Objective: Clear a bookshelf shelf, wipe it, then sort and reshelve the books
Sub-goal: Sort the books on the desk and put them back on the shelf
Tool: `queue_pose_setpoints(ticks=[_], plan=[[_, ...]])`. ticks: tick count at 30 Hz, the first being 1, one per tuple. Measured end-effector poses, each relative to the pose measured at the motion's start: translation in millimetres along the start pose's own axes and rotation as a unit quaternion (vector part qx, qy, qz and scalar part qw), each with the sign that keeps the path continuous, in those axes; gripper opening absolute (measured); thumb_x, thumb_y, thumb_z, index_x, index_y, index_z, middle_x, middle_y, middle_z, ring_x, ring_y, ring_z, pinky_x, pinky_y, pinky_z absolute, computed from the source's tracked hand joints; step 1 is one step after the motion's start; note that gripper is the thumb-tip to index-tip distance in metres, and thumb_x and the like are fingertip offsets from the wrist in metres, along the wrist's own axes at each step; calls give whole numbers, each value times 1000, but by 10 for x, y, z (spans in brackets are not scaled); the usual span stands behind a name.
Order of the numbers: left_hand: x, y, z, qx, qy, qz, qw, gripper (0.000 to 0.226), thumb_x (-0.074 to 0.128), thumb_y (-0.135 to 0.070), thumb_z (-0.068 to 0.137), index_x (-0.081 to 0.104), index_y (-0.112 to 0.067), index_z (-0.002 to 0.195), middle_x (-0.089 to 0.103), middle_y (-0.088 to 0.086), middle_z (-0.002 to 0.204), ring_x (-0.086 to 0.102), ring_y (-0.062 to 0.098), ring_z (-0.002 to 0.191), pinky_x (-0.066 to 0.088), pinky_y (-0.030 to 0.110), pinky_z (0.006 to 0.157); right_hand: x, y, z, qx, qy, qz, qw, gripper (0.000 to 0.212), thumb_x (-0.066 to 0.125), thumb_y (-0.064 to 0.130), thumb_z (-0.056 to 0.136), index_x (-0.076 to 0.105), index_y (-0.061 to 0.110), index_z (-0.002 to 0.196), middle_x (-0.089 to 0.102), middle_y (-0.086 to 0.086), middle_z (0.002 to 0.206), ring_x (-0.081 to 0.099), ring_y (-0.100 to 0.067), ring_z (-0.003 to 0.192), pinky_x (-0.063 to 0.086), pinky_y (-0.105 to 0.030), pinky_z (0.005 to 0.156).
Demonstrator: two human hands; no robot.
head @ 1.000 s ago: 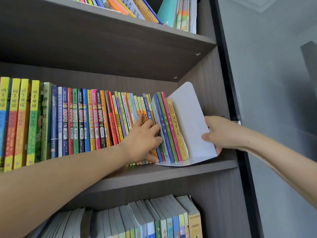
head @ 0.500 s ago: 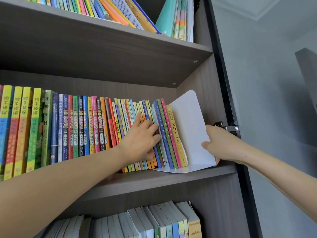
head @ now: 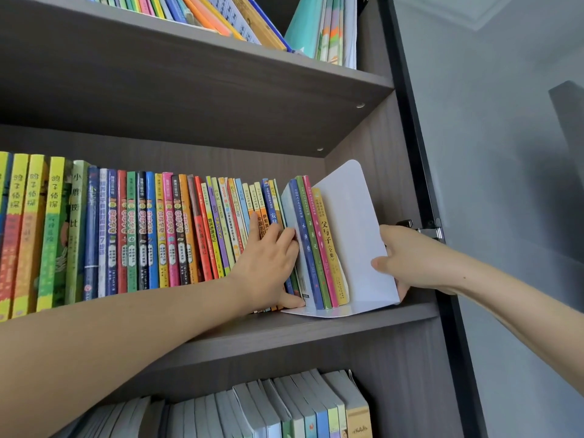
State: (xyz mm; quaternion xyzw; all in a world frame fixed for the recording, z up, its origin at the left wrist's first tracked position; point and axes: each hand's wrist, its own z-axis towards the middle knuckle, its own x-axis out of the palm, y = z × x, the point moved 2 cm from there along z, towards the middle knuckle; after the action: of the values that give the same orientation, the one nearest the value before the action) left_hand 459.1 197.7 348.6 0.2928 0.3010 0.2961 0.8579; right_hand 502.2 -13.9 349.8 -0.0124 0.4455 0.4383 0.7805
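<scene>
A long row of colourful books [head: 142, 229] stands on the middle shelf [head: 284, 333] of a dark wood bookcase. At the row's right end a white metal bookend [head: 354, 235] leans against the last few books [head: 316, 248], whose spines are blue, green, pink and yellow. My left hand [head: 268, 267] presses on the spines just left of those books, fingers slightly spread, thumb down near the bookend's base plate. My right hand [head: 407, 263] grips the bookend's right edge, with the fingers hidden behind the plate.
The shelf above holds leaning books [head: 240, 20] and teal folders [head: 319, 26]. The shelf below has books with their page edges facing out [head: 284, 409]. The bookcase's side wall [head: 379, 172] and a door hinge [head: 423, 230] lie right of the bookend, then a grey wall.
The bookend stands a little more upright and the last books have closed up against the row. Both hands keep their places. The view has tilted slightly.
</scene>
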Motion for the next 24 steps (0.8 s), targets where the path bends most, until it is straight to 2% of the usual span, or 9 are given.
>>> queue_pose_setpoints(ticks=[5, 8, 13, 15, 19, 22, 24], plan=[[-14, -9, 23, 5, 22, -8, 1000, 91, 41, -77, 80, 33, -8, 138, 33, 7, 135, 32, 27, 125, 9, 64, 113, -41, 43, -22, -9, 4, -11, 1000, 18, 45, 10, 95, 48, 1, 110, 54, -12, 97, 67, -30, 75, 52, -33, 70], [-37, -37, 37, 8, 30, 5, 999, 91, 41, -76, 81, 32, -7, 139, 33, 9, 134, 32, 29, 125, 12, 66, 112, -52, 101, -31, -16, 11, -9, 1000, 15, 44, 10, 95, 49, 7, 108, 57, -11, 101, 70, -28, 66, 57, -41, 75], [-44, -37, 45, -8, 21, 0, 1000, 86, 42, -75, 81, 38, -5, 132, 37, 9, 127, 34, 28, 121, 11, 64, 112, -55, 165, -64, -17, 4, -38, 999, 16, 42, 7, 96, 49, 3, 110, 60, -16, 107, 70, -30, 69, 56, -41, 72], [-39, -3, 52, -16, 14, 0, 1000, 85, 42, -75, 81, 41, -5, 129, 38, 8, 124, 35, 27, 119, 12, 63, 112, -53, 205, -17, -14, -3, -61, 998, 18, 42, 5, 95, 49, 0, 111, 58, -18, 110, 68, -32, 77, 54, -38, 72], [-103, 132, 94, -42, -8, -6, 999, 78, 44, -71, 83, 42, -7, 126, 40, 7, 124, 37, 27, 119, 15, 61, 113, -22, 235, 97, 1, -26, -75, 997, 24, 43, 1, 93, 50, -1, 115, 57, -20, 117, 59, -36, 105, 51, -39, 82], [-161, 229, 93, -28, -31, -6, 999, 72, 46, -69, 84, 44, -10, 125, 42, 7, 126, 38, 26, 123, 13, 60, 115, 28, 155, 100, 7, -32, -69, 997, 23, 43, 2, 93, 49, 0, 115, 58, -18, 116, 58, -34, 106, 51, -40, 87], [-123, 200, 10, 14, -26, 10, 1000, 79, 45, -73, 81, 43, -10, 128, 41, 9, 131, 36, 29, 128, 10, 62, 114, 57, 74, 83, 11, -37, -62, 997, 20, 45, 6, 94, 49, 2, 113, 58, -14, 113, 59, -31, 103, 50, -41, 89]])
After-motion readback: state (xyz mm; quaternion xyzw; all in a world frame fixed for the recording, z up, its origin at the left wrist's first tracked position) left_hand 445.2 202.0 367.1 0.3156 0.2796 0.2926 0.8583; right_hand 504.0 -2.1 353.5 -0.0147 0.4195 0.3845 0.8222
